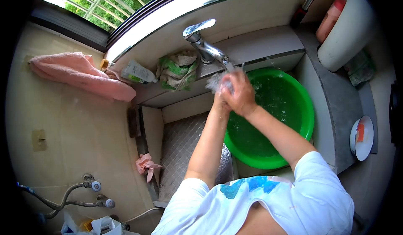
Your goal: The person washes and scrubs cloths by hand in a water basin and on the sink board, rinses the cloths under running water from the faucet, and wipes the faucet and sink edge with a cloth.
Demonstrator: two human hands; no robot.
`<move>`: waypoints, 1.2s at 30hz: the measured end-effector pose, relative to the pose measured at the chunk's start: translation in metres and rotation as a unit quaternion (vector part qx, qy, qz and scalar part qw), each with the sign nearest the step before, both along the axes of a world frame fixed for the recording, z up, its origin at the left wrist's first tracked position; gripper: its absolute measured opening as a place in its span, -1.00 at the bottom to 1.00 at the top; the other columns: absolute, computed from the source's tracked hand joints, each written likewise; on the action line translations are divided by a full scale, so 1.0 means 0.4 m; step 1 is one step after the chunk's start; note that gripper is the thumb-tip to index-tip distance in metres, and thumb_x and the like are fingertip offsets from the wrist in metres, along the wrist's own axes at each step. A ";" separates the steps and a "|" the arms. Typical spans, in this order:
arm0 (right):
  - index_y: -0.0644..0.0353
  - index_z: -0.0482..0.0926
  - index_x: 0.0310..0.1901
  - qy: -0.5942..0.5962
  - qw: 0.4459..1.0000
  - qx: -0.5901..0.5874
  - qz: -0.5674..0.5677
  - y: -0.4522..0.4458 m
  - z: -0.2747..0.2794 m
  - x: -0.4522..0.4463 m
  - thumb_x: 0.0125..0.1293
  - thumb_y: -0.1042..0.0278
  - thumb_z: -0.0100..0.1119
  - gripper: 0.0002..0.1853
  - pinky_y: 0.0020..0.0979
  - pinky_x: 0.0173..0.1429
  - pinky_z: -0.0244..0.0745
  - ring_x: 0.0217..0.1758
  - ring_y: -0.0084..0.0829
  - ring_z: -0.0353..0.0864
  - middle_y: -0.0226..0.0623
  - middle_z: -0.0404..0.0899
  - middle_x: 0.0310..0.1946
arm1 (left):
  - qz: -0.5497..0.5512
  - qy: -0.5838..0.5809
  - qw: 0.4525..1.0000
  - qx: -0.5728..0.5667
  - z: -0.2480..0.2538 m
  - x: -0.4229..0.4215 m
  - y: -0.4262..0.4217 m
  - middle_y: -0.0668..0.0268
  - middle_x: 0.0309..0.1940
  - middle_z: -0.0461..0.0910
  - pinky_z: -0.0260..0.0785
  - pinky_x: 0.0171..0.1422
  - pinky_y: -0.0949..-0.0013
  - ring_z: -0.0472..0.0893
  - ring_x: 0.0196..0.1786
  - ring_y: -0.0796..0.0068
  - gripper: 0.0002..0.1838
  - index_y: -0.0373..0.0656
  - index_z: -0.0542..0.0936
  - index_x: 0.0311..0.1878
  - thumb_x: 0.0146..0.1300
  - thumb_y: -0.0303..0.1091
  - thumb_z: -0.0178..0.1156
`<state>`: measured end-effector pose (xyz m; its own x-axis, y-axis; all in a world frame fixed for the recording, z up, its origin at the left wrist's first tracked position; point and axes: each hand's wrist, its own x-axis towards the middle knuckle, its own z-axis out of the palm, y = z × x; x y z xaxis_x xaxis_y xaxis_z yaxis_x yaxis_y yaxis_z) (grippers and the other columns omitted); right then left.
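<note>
Water runs from a chrome faucet (205,46) onto my two hands, which are pressed together under the spout and splashing. My right hand (241,90) lies over my left hand (222,96), its fingers blurred by motion and water. Something pale and greyish shows between them, too blurred to tell from water. Below and to the right of the hands sits a green basin (308,121) with water in it.
A green and white cloth (178,70) and a white bottle (137,72) lie left of the faucet. A pink towel (82,75) hangs on the left wall. Right: a pink bottle (331,18), a white container (350,29) and a white bowl (366,144).
</note>
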<state>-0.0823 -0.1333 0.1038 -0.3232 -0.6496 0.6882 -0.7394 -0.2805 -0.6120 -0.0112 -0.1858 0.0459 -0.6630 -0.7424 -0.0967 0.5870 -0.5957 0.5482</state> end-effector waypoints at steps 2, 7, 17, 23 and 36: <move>0.24 0.46 -0.23 0.009 0.997 0.021 0.074 0.021 0.003 -0.016 0.15 0.37 0.07 -0.82 -0.31 -0.08 0.42 -0.24 -0.21 0.52 -0.10 0.46 -0.34 | -0.038 0.072 0.996 0.031 -0.002 0.002 -0.017 0.25 -0.16 0.51 0.42 0.02 0.26 0.52 -0.09 0.34 -0.68 -0.15 0.44 -0.04 0.30 -0.13 -0.06; 0.25 0.43 -0.04 -0.243 0.957 0.145 0.061 -0.009 -0.160 -0.163 0.27 0.42 0.00 -0.76 -0.50 -0.21 0.45 -0.20 -0.56 0.52 -0.32 0.54 -0.21 | 0.116 -0.070 0.990 -0.031 0.088 -0.012 -0.015 0.23 -0.15 0.56 0.40 0.08 0.20 0.56 -0.08 0.30 -0.57 -0.15 0.46 -0.06 0.35 0.04 -0.10; 0.21 0.54 -0.27 -0.302 0.912 0.102 0.258 0.039 0.016 -0.146 -0.09 0.50 0.19 -0.75 -0.49 -0.07 0.42 -0.26 -0.51 0.51 -0.41 0.54 -0.34 | -0.071 -0.184 0.979 0.042 0.093 0.047 0.017 0.22 0.10 0.37 0.38 0.08 0.11 0.44 0.10 0.33 -0.42 -0.03 0.27 0.23 0.26 0.12 -0.01; 0.21 0.58 -0.42 -0.064 0.969 0.037 0.235 0.030 -0.005 -0.053 -0.02 0.33 0.26 -0.84 -0.37 -0.10 0.41 -0.33 -0.38 0.56 -0.23 0.58 -0.48 | -0.027 -0.063 0.993 0.095 0.057 0.019 0.030 0.25 -0.21 0.54 0.48 -0.09 0.29 0.57 -0.19 0.39 -0.64 -0.10 0.47 -0.03 0.31 -0.03 -0.02; 0.21 0.50 -0.37 -0.617 0.764 0.066 0.177 -0.032 -0.036 -0.174 0.23 0.22 0.19 -0.78 -0.56 -0.24 0.42 -0.40 -0.66 0.47 -0.48 0.52 -0.44 | 0.204 -0.194 0.947 -0.155 0.136 0.060 0.017 0.35 -0.11 0.41 0.27 0.06 0.48 0.41 -0.10 0.54 -0.50 -0.14 0.37 0.14 0.15 -0.26 0.27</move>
<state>-0.1520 -0.1460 0.0893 -0.4601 -0.8845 -0.0767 0.5306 -0.2046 -0.8226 0.0129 -0.1792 0.1004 -0.2747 -0.9615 -0.0094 0.4523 -0.1378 0.8812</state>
